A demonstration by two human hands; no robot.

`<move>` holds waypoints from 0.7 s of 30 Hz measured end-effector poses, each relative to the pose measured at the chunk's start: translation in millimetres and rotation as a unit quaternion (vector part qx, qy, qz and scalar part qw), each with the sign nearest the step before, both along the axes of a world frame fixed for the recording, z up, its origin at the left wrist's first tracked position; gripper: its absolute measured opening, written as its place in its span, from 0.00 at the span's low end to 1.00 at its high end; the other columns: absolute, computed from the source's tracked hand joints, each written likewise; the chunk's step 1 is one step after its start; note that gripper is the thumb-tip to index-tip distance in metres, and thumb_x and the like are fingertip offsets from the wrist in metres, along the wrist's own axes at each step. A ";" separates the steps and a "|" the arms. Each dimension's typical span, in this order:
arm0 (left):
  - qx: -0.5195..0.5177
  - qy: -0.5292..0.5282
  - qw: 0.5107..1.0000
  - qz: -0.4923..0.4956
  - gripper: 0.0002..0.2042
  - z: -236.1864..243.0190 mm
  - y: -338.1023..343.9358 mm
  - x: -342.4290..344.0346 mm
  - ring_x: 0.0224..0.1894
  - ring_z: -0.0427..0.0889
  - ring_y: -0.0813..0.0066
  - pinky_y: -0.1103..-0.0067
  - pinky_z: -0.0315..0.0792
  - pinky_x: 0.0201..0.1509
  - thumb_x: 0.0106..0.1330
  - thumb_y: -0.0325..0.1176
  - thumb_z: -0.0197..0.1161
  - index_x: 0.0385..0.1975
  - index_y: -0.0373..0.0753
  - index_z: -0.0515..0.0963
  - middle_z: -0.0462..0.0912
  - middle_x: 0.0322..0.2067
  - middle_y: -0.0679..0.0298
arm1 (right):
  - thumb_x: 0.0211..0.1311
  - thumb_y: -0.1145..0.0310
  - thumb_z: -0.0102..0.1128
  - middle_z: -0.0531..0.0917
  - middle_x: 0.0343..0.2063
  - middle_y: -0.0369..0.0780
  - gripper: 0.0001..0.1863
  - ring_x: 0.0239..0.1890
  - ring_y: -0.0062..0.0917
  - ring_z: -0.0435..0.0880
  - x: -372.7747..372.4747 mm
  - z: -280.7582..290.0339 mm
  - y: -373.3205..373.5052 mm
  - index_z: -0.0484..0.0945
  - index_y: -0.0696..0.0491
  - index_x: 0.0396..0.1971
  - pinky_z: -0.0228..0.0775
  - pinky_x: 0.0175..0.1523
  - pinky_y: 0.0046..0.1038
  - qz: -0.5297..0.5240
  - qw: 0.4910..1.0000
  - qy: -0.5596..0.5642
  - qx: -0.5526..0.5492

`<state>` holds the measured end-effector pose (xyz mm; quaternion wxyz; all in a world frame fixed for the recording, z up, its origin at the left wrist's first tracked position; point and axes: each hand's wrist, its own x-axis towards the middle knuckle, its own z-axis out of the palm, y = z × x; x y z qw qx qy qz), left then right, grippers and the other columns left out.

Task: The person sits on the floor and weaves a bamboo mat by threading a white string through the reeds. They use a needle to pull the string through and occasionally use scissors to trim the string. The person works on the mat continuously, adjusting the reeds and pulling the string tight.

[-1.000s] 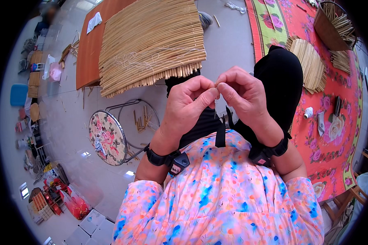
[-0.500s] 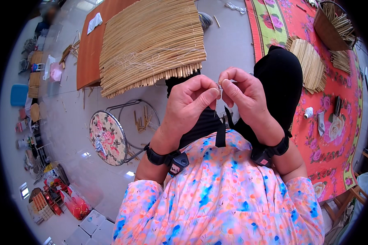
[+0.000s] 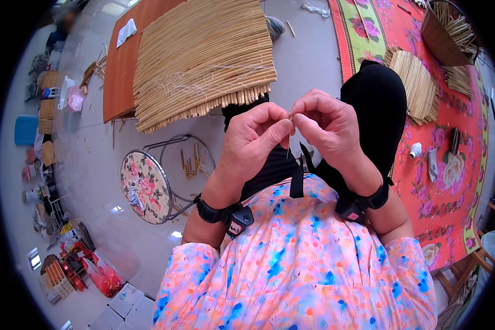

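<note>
My left hand (image 3: 256,140) and my right hand (image 3: 327,132) meet at their fingertips over my lap, both pinched on a thin needle-like object (image 3: 288,147) that points downward; whether thread runs through it is too small to tell. My black-clad knee (image 3: 377,99) is behind my right hand. Just beyond my hands, a mat of tan reed sticks (image 3: 203,49) with tangled white thread (image 3: 176,82) on it lies over an orange wooden board (image 3: 118,88).
A round floral folding stool (image 3: 144,187) stands at left, with loose sticks near it. At right a red floral cloth (image 3: 440,209) bears a stick mat (image 3: 410,82), a white spool (image 3: 415,149) and a container of sticks (image 3: 440,33). A blurred person (image 3: 58,30) is at top left.
My right fingertips parted slightly from my left ones half a second ago and are now back against them. The surroundings have not visibly moved.
</note>
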<state>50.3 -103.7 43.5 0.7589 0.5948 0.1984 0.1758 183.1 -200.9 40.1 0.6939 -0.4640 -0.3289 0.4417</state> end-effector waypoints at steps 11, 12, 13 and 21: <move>0.008 0.010 1.000 -0.002 0.05 0.1 -3.9 -0.1 0.26 0.73 0.87 0.89 0.67 0.31 0.64 0.28 0.56 0.30 0.32 0.73 0.75 0.24 0.70 | 0.54 0.83 0.50 0.73 0.25 0.35 0.03 0.23 0.15 0.80 0.7 -5.1 -1.0 0.72 0.62 0.25 0.68 0.24 0.14 -0.024 0.994 -0.108 -0.004; 0.013 0.012 1.000 -0.001 0.05 0.8 -4.4 0.1 0.26 0.73 0.87 0.89 0.67 0.30 0.64 0.27 0.56 0.30 0.32 0.73 0.75 0.24 0.70 | 0.54 0.83 0.50 0.73 0.24 0.35 0.03 0.23 0.15 0.80 0.4 -4.6 -1.2 0.72 0.62 0.25 0.69 0.24 0.15 -0.026 0.993 -0.112 -0.005; 0.017 0.014 1.000 0.000 0.05 1.2 -4.8 0.4 0.26 0.73 0.87 0.89 0.68 0.30 0.64 0.27 0.56 0.30 0.32 0.73 0.75 0.24 0.70 | 0.54 0.83 0.50 0.73 0.24 0.35 0.03 0.23 0.15 0.80 0.1 -3.4 -1.5 0.72 0.62 0.25 0.69 0.24 0.15 -0.027 0.993 -0.115 -0.005; 0.048 0.015 0.999 0.010 0.04 -0.9 -6.5 1.6 0.25 0.73 0.86 0.88 0.68 0.30 0.63 0.26 0.56 0.29 0.31 0.73 0.75 0.23 0.69 | 0.53 0.84 0.50 0.73 0.25 0.36 0.02 0.23 0.17 0.80 -2.0 3.3 -2.5 0.72 0.63 0.24 0.71 0.25 0.16 -0.028 0.997 -0.077 -0.015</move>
